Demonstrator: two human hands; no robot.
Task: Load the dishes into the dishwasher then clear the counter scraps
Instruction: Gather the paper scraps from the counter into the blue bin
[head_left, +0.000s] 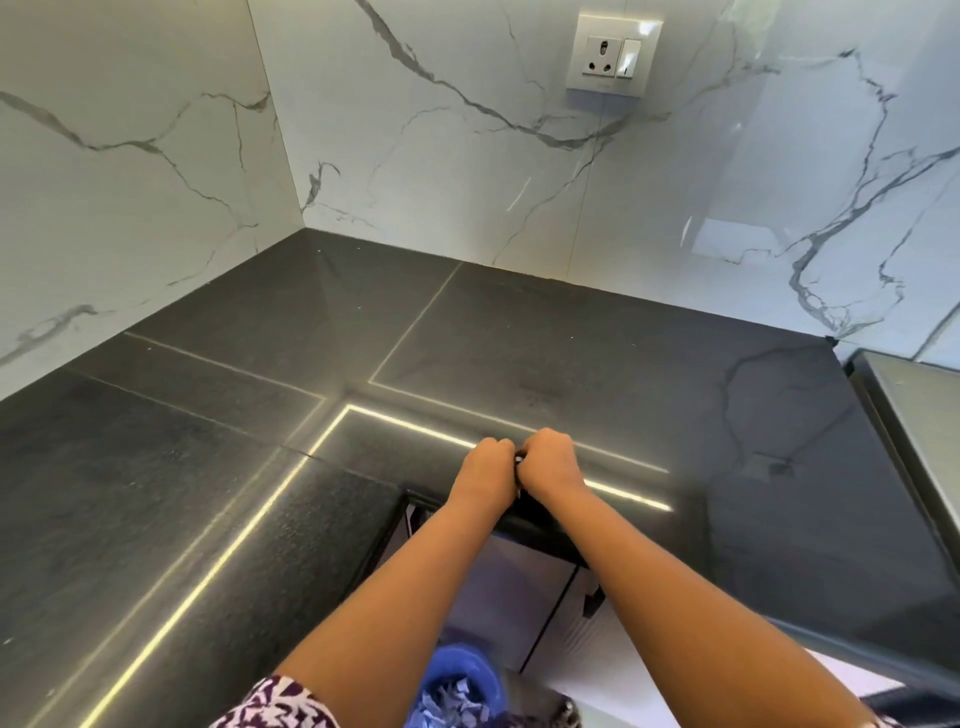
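Meeting at counter edge (540, 525): left hand (485, 467), right hand (550, 460).

Counter (519, 338): dark stone slabs, polished, with a fine speckled grain; the surface is glossy enough to reflect bright light strips and the wall veining. Slab joints show as thin pale lines.

Wall (415, 171): white marble-look panels with grey veins, smooth and high-gloss.

Socket plate (613, 52): white plastic, glossy.

Appliance top (919, 395) at right: grey metal, brushed, satin finish.

Cabinet front (519, 587) below the counter edge: smooth, semi-gloss panel.

Bin (457, 686): blue plastic, smooth, holding torn paper scraps (447, 701), matt.

Sleeve (280, 704): printed cloth, matt.
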